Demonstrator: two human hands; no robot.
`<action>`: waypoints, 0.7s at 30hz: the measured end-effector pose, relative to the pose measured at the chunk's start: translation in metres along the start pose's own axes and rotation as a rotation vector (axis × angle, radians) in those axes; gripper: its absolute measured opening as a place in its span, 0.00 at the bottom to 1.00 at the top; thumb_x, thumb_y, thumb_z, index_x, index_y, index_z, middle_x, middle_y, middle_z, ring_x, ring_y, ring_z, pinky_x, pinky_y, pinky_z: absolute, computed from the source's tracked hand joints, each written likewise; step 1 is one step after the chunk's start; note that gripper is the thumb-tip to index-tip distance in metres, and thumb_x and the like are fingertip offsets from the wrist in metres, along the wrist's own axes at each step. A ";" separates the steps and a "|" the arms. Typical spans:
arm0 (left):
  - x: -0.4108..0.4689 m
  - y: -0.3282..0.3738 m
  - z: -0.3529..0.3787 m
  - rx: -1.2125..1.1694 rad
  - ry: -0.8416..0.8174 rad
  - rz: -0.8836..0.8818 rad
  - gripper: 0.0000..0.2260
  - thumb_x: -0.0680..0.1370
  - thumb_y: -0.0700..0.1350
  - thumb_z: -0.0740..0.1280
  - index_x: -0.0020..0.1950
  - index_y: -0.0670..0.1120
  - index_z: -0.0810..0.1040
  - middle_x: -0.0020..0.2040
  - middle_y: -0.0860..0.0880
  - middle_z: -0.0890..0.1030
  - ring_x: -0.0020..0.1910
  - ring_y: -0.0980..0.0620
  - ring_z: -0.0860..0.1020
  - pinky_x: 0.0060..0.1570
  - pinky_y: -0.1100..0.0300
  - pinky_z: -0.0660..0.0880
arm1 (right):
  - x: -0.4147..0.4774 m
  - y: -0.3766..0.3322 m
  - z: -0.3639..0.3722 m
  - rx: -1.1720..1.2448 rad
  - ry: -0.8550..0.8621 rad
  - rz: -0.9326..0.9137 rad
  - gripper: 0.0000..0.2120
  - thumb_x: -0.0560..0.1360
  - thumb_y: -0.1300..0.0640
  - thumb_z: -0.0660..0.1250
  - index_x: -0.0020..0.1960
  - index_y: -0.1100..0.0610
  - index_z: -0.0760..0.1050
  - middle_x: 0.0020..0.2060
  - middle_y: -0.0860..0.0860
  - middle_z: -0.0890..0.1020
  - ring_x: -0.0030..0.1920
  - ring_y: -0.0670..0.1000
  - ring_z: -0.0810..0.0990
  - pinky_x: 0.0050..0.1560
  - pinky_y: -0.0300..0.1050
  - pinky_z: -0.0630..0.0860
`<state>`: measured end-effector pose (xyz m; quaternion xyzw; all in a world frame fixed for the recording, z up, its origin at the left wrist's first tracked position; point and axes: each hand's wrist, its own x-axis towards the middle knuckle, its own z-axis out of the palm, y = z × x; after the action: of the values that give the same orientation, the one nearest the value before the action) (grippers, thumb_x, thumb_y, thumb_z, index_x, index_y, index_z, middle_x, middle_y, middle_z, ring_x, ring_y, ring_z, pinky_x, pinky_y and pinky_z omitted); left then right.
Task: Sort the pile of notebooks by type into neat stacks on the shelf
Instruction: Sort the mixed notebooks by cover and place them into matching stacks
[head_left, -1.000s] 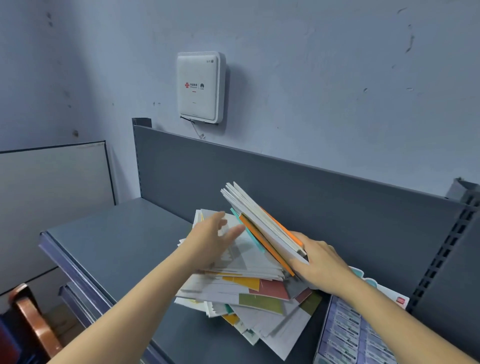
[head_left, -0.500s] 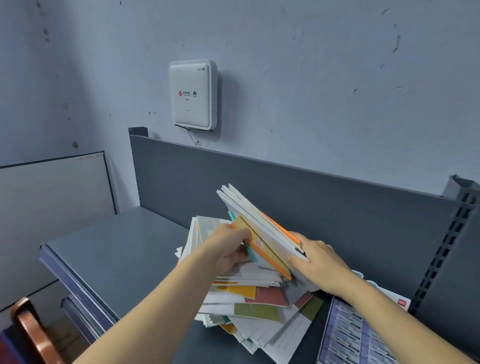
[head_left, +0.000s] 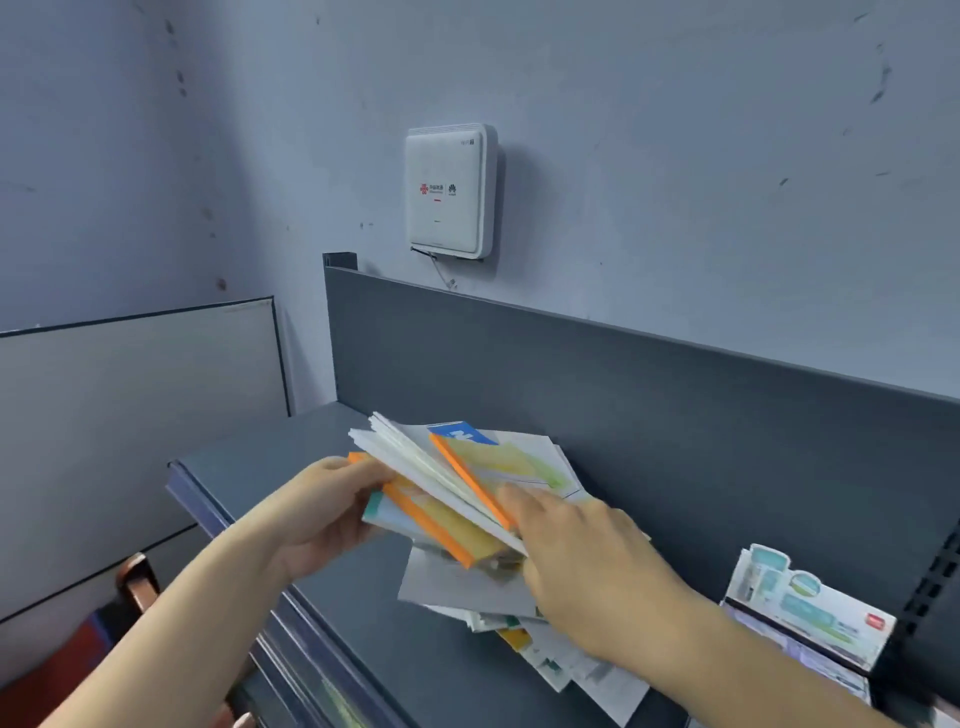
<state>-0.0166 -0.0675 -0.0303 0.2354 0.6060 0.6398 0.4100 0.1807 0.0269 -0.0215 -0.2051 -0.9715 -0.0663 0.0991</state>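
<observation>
No sorted stacks yet on the dark grey metal shelf (head_left: 270, 467). The loose pile of paper notebooks (head_left: 467, 587) sits mid-shelf, unsorted (early stage, I'd judge). The fanned bundle of orange-spined notebooks (head_left: 441, 519) is held above it. The left hand (head_left: 322, 512) grips the bundle's left edge. The right hand (head_left: 576, 561) lies over it, grip hidden, so I can't tell.

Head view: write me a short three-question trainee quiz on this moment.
1. True or false: the left hand grips a fanned bundle of orange-spined paper notebooks.
2. What hangs on the wall above the dark grey metal shelf? A) white square plastic box B) round clock C) mirror
3. Which hand rests straight fingers on that bundle?
Key: 1 true; 2 A; 3 the right hand.
</observation>
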 end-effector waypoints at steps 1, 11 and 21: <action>0.002 -0.008 -0.010 0.018 0.021 -0.033 0.09 0.80 0.37 0.60 0.46 0.36 0.80 0.41 0.41 0.84 0.34 0.50 0.82 0.38 0.58 0.80 | 0.000 -0.007 0.006 -0.030 -0.014 -0.003 0.22 0.76 0.62 0.57 0.68 0.53 0.57 0.58 0.52 0.72 0.52 0.57 0.77 0.40 0.45 0.64; 0.014 -0.055 -0.006 0.038 0.332 0.031 0.30 0.79 0.42 0.67 0.77 0.45 0.57 0.65 0.46 0.74 0.55 0.45 0.79 0.52 0.48 0.78 | -0.001 0.001 0.004 -0.014 0.058 0.070 0.18 0.77 0.60 0.53 0.67 0.53 0.59 0.55 0.51 0.77 0.49 0.58 0.78 0.33 0.44 0.63; 0.038 -0.034 0.042 0.357 0.393 0.062 0.25 0.81 0.44 0.62 0.75 0.44 0.59 0.62 0.46 0.74 0.57 0.46 0.75 0.52 0.54 0.73 | 0.011 0.021 -0.004 0.113 0.081 0.121 0.14 0.78 0.58 0.53 0.63 0.54 0.64 0.56 0.56 0.79 0.51 0.61 0.77 0.42 0.49 0.68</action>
<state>0.0039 -0.0151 -0.0643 0.1938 0.7696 0.5685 0.2167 0.1799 0.0499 -0.0132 -0.2545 -0.9547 -0.0136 0.1533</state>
